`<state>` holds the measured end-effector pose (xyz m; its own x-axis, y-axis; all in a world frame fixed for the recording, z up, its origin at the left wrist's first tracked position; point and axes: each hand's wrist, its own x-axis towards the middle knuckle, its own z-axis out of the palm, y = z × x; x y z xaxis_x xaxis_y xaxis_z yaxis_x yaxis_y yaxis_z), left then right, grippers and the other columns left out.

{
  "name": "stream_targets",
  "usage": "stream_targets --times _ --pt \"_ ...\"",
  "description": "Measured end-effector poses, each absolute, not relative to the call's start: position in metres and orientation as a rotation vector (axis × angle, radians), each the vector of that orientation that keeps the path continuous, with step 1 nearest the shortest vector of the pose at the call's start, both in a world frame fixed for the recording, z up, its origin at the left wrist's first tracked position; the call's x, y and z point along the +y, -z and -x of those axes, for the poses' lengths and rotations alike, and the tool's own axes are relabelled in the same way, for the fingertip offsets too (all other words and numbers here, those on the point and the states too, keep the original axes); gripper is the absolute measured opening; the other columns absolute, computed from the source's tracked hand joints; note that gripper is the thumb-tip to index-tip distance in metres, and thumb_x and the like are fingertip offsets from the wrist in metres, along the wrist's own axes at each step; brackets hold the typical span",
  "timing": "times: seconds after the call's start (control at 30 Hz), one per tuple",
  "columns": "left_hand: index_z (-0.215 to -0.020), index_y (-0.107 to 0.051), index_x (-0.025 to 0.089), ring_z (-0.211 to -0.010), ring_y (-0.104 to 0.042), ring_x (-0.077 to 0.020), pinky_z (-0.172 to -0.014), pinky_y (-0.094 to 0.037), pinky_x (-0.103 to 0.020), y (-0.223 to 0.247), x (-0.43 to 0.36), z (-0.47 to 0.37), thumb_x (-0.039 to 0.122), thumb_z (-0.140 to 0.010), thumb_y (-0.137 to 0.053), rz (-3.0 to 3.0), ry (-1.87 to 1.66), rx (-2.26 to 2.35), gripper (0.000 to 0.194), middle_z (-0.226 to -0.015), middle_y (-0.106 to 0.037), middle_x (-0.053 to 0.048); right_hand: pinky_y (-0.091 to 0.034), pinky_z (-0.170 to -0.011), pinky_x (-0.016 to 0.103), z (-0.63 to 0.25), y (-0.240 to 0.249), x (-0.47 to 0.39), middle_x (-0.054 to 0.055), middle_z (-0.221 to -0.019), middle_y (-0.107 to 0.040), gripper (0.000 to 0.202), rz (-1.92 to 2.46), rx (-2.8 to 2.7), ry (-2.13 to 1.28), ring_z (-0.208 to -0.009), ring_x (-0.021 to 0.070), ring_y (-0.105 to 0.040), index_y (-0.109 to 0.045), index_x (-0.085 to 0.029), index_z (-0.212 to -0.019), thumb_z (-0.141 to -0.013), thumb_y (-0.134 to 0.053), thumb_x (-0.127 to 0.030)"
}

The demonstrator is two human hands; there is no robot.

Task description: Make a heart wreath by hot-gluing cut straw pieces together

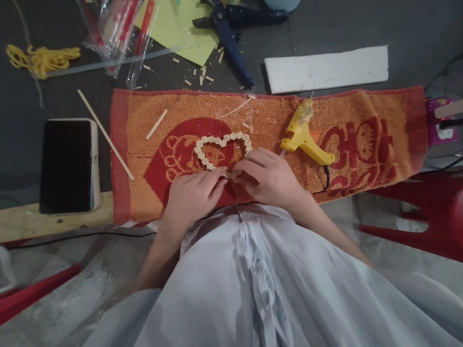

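Across the dark worktop (364, 11): one orange-and-red towel (388, 107); one white strip (327, 69), beyond its far edge; one smartphone (66, 164), screen dark, left of towel

Left hand (195, 194) and right hand (270, 178): fingers bent, fingertips meeting at the heart's lower point; whether pinching or merely touching, cannot tell

One yellow glue gun (304, 132), on towel, beside right hand

One heart-shaped outline of small pale pieces (223, 142), on towel, between the hands; presumably light, stiff, dry to grip, fragile at glued joints; best held low by both sides, without squeezing inward

Pale stick offcuts (203, 74), scattered beyond towel
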<state>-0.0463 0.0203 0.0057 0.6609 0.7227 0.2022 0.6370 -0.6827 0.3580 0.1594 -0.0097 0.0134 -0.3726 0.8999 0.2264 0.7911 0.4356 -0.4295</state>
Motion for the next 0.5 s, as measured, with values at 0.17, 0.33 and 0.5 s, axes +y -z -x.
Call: stream_targets --times 0.17,0.33,0.5 --pt "-0.108 -0.068 0.020 -0.077 -0.072 -0.0171 -0.066 -0.050 -0.028 -0.0030 0.0232 0.0477 0.032 -0.096 -0.047 -2.593 -0.401 1.067 0.027 -0.091 -0.077 -0.003 -0.045 -0.074 0.034 -0.1608 -0.0098 -0.0089 0.008 -0.084 -0.063 0.014 1.428 -2.236 -0.401 -0.079 0.0203 -0.054 -0.066 -0.018 -0.093 -0.091 -0.053 -0.021" --pt "-0.110 -0.067 0.023 -0.080 -0.072 -0.0159 -0.067 -0.049 -0.026 -0.0036 0.0267 0.0494 0.031 -0.097 -0.045 -2.572 -0.312 1.044 0.027 -0.093 -0.076 -0.002 -0.047 -0.075 0.035 -0.1617 -0.0055 -0.0092 0.007 -0.086 -0.065 0.013 1.405 -2.211 -0.452 -0.080 0.0203 -0.055 -0.065 -0.019 -0.094 -0.092 -0.052 -0.020" --pt "-0.113 -0.065 0.022 -0.081 -0.071 -0.0175 -0.066 -0.047 -0.028 -0.0101 0.0294 0.0468 0.036 -0.096 -0.045 -2.515 -0.230 1.060 0.029 -0.092 -0.076 -0.002 -0.048 -0.077 0.035 -0.1625 -0.0033 -0.0096 0.008 -0.087 -0.065 0.014 1.389 -2.205 -0.433 -0.082 0.0205 -0.056 -0.065 -0.020 -0.093 -0.093 -0.052 -0.022"
